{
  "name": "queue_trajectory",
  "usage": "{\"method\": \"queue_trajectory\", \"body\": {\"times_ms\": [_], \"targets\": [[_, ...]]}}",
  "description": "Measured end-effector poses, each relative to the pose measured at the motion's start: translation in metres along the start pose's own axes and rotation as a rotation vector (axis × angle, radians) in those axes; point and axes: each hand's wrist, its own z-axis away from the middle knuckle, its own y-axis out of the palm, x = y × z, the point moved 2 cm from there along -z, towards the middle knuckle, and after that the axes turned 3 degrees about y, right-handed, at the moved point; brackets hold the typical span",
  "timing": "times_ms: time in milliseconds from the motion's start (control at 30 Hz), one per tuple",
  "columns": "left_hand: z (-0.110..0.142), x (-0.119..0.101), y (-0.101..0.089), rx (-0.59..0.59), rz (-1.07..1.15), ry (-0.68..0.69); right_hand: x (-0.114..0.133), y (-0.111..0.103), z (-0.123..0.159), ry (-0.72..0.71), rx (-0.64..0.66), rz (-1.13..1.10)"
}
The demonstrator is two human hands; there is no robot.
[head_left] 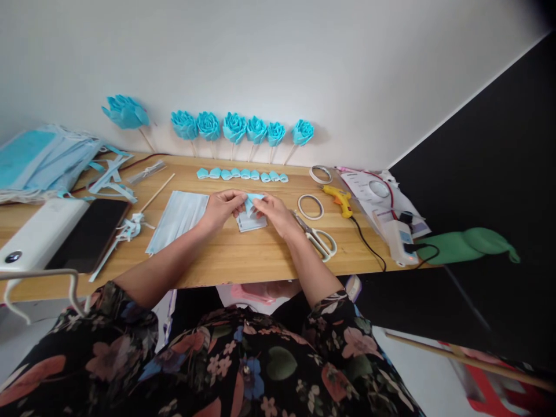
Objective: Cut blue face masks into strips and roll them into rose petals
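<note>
Left hand [223,207] and right hand [275,212] pinch one blue piece [251,202]

Each grip is nearly closed, thumb and fingers squeezed on the little blue piece. It is held up over a small pile of pale cut pieces [252,223] (I can't tell if they touch) on the wooden desk [243,263]. A pleated mask [177,219] lies just beside the left hand. Near the right hand are scissors [321,242] with white handles, and a roll of tape [311,207] is behind them.

Now for the writing. A sheet of paper [359,186] on the right has lines of print, but they are too small to read. A white box [46,234] on the left has a dark round spot with a tiny mark, also too small to read.

Between the hands and the wall, small folded blue bits [245,174] sit in a row. Behind them, blue flowers [234,127] stand on sticks. A yellow glue gun [341,200] lies near the paper.
</note>
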Motion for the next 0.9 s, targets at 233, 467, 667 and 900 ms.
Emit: {"method": "queue_trajectory", "body": {"times_ms": [233, 467, 667, 900], "targets": [[0.004, 0.0, 0.002, 0.023, -0.068, 0.005, -0.003, -0.006, -0.001, -0.109, -0.132, 0.053], [0.004, 0.004, 0.002, 0.106, -0.175, -0.047, 0.003, -0.013, 0.004, -0.228, -0.22, 0.235], [0.002, 0.005, 0.0, 0.111, -0.253, -0.031, 0.002, -0.01, 0.003, -0.221, -0.19, 0.254], [-0.001, 0.006, -0.003, 0.035, -0.177, -0.024, 0.008, -0.013, 0.005, -0.271, -0.21, 0.179]]}}
